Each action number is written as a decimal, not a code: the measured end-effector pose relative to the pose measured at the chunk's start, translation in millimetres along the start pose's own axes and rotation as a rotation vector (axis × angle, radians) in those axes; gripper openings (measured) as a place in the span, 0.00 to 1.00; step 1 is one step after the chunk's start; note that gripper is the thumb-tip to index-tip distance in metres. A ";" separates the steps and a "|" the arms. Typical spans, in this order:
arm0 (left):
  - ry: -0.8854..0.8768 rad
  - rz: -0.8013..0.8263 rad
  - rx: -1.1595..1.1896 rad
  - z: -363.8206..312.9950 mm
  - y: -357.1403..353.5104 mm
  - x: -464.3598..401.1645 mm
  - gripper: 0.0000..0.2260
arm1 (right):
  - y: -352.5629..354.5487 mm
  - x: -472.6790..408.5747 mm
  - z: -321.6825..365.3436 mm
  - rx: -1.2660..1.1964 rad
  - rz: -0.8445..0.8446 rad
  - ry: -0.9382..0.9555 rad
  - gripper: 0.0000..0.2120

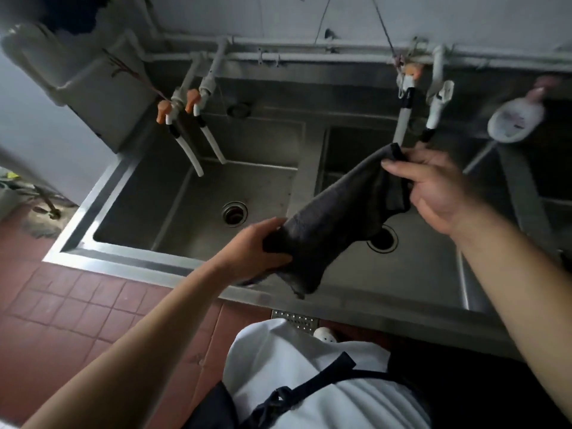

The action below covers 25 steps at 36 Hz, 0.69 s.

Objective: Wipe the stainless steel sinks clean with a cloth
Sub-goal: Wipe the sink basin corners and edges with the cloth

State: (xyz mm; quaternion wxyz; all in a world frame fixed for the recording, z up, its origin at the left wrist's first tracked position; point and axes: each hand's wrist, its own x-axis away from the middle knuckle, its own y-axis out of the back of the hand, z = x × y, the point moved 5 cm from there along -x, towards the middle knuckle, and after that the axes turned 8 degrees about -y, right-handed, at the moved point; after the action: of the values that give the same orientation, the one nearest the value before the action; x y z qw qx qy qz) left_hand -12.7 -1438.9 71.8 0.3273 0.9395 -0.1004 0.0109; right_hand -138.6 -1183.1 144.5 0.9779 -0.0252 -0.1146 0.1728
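Cloth [337,218], dark grey, hangs stretched in the air between a person's two hands, above the divider between two steel basins. The left hand [257,249] grips its lower end at 7 o'clock of the cloth, fingers curled round a bunched fold, with a loose corner drooping over the front rim. The right hand [433,187] holds the upper end at 2 o'clock, thumb and fingers closed on the fabric near the corner. Below the cloth, the left sink [173,209] shows a round drain [234,213] on its floor; the right sink [387,274] has its own drain [383,239], partly covered by the cloth. At 12 o'clock, two pairs of white taps with orange handles [193,102] reach out from pipes along the back wall, one pair over each basin. A white soap bottle [517,119] lies at 2 o'clock on the rim toward a third basin. Red floor tiles [62,305] spread at 8 o'clock. At 6 o'clock, the person's white shirt [297,373] and dark apron strap are visible, with one white shoe [325,334] near a floor grate.
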 end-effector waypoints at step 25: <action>-0.346 0.077 -0.391 99.4 -57.9 111.5 0.18 | -28.7 209.7 -262.9 0.342 -0.781 -0.449 0.14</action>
State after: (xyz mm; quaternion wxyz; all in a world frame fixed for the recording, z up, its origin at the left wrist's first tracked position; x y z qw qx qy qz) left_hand 103.3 -1476.1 -32.2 0.4798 0.8419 -0.1907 -0.1572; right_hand 123.8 -1140.5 -63.4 0.9111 0.2188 -0.2936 -0.1896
